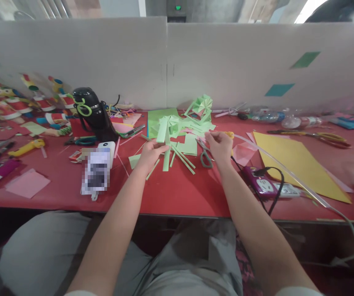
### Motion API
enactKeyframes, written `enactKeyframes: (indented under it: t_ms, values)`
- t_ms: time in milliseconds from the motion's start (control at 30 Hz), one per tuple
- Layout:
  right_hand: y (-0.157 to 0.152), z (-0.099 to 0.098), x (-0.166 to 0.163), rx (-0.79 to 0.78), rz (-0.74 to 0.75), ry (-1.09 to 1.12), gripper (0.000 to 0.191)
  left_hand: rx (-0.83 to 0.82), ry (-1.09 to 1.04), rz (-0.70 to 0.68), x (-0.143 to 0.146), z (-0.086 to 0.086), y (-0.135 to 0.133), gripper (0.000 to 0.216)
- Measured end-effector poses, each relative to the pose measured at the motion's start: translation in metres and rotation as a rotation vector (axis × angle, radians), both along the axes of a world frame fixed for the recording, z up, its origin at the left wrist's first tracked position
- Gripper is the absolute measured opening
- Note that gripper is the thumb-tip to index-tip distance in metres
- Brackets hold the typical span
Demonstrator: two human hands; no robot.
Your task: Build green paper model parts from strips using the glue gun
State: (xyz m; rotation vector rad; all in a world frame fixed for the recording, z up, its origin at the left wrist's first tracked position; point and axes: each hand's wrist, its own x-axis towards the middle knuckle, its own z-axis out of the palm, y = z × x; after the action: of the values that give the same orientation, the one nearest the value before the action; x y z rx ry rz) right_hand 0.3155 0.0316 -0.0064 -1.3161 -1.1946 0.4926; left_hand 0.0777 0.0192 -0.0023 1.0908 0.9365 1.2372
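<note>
Red tabletop [183, 193], matte, spanned the view from side to side, its near edge above grey trousers [177, 255]. Both forearms reached forward over that edge.

Left hand [150, 156]: thumb and fingers pinched a flat pale green paper strip [166, 161] near the middle of the table. Strip looked crisp and straight-sided, its lower end pointing toward the near edge, a broader section showing above the fingertips. Slim pale green paper sticks [183, 158] fanned out just to its right.

Right hand [221, 148]: fingers curled, thumb and forefinger drawn close together, beside grey-handled scissors [206, 158]. Could not tell whether anything lay between these fingertips.

To the right sat a purple power strip [258, 183] with a black plug, next to a large yellow paper sheet [303, 166]. To the left lay a white phone [98, 170], its screen blurred out. Farther back: a black bottle [95, 117] with a light green ring, and a pleated pale green paper construction [203, 106] near the white partition [103, 57].

Obscured: the strip's middle, covered by the left hand; whether its upper section was one piece with the lower could not be made out. A yellow object [229, 134] behind the right hand was mostly hidden. Toy-like figures [32, 98] at far left were smeared and cut off.
</note>
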Motion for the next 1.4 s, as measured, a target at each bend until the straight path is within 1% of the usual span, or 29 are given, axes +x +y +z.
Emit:
enactKeyframes:
  t_ms: [67, 100, 133, 167, 200, 267, 333, 367, 400, 467, 533, 567, 600, 633, 667, 733, 767, 867, 933, 967, 1000, 1067, 1133, 1233, 1300, 1400]
  values:
    - [0.0, 0.0, 0.005, 0.003, -0.068, -0.1, 0.028, 0.011, 0.032, 0.045, -0.001, -0.002, 0.0, 0.027]
    - [0.0, -0.001, 0.005, 0.006, -0.063, -0.143, 0.025, 0.024, 0.066, 0.071, -0.001, -0.003, 0.001, 0.026]
    - [-0.001, -0.002, 0.005, 0.015, -0.029, -0.174, 0.025, 0.044, 0.106, 0.096, -0.002, -0.004, 0.001, 0.024]
    - [-0.001, -0.003, 0.003, 0.033, 0.031, -0.196, 0.033, 0.067, 0.151, 0.114, -0.003, -0.005, 0.002, 0.022]
    - [-0.001, -0.004, 0.001, 0.052, 0.115, -0.221, 0.047, 0.094, 0.195, 0.134, -0.003, -0.006, 0.002, 0.02]
    - [-0.004, -0.006, -0.006, 0.086, 0.316, -0.288, 0.068, 0.148, 0.283, 0.155, -0.003, -0.005, 0.002, 0.021]
    - [-0.01, -0.006, -0.016, 0.105, 0.48, -0.343, 0.078, 0.184, 0.37, 0.121, -0.003, -0.001, -0.001, 0.026]
    - [-0.013, -0.006, -0.021, 0.106, 0.532, -0.361, 0.079, 0.195, 0.414, 0.074, -0.003, 0.0, -0.003, 0.027]
    - [-0.016, -0.005, -0.025, 0.106, 0.563, -0.367, 0.076, 0.198, 0.453, 0.016, -0.004, 0.002, -0.006, 0.026]
    - [-0.021, -0.005, -0.034, 0.11, 0.562, -0.359, 0.06, 0.188, 0.502, -0.105, -0.006, 0.005, -0.013, 0.024]
    - [-0.022, -0.006, -0.039, 0.089, 0.493, -0.325, 0.038, 0.15, 0.514, -0.182, -0.013, 0.008, -0.02, 0.021]
    - [-0.022, -0.007, -0.04, 0.061, 0.449, -0.304, 0.033, 0.124, 0.516, -0.207, -0.018, 0.009, -0.022, 0.02]
    - [-0.021, -0.008, -0.04, 0.025, 0.41, -0.281, 0.032, 0.098, 0.537, -0.206, -0.023, 0.01, -0.024, 0.02]
    - [-0.02, -0.009, -0.039, -0.016, 0.386, -0.261, 0.032, 0.089, 0.584, -0.174, -0.029, 0.012, -0.026, 0.021]
    - [-0.018, -0.01, -0.038, -0.052, 0.382, -0.245, 0.033, 0.09, 0.641, -0.113, -0.035, 0.013, -0.028, 0.021]
    - [-0.016, -0.011, -0.037, -0.102, 0.439, -0.222, 0.034, 0.211, 0.826, 0.01, -0.047, 0.016, -0.031, 0.016]
    - [-0.016, -0.011, -0.037, -0.119, 0.488, -0.21, 0.033, 0.253, 0.931, 0.035, -0.051, 0.016, -0.034, 0.015]
    - [-0.02, -0.01, -0.04, -0.155, 0.661, -0.176, 0.031, 0.278, 1.227, 0.044, -0.058, 0.014, -0.044, 0.019]
    - [-0.023, -0.008, -0.044, -0.165, 0.749, -0.16, 0.03, 0.303, 1.359, 0.028, -0.061, 0.01, -0.051, 0.012]
    - [-0.026, -0.007, -0.046, -0.17, 0.79, -0.15, 0.03, 0.323, 1.404, 0.019, -0.061, 0.008, -0.054, 0.007]
    - [-0.028, -0.007, -0.049, -0.177, 0.83, -0.139, 0.03, 0.341, 1.439, 0.015, -0.062, 0.007, -0.057, 0.008]
    - [-0.032, -0.006, -0.055, -0.184, 0.897, -0.129, 0.031, 0.391, 1.5, 0.024, -0.064, 0.006, -0.062, 0.014]
    - [-0.037, -0.006, -0.063, -0.164, 0.944, -0.154, 0.032, 0.471, 1.571, 0.057, -0.066, 0.008, -0.068, 0.018]
    - [-0.04, -0.008, -0.074, -0.113, 0.984, -0.233, 0.036, 0.61, 1.678, 0.112, -0.067, 0.016, -0.078, 0.023]
    - [-0.039, -0.011, -0.078, -0.099, 0.983, -0.299, 0.037, 0.652, 1.721, 0.131, -0.066, 0.022, -0.086, 0.027]
    - [-0.034, -0.015, -0.076, -0.097, 0.884, -0.438, 0.034, 0.668, 1.754, 0.126, -0.061, 0.029, -0.096, 0.027]
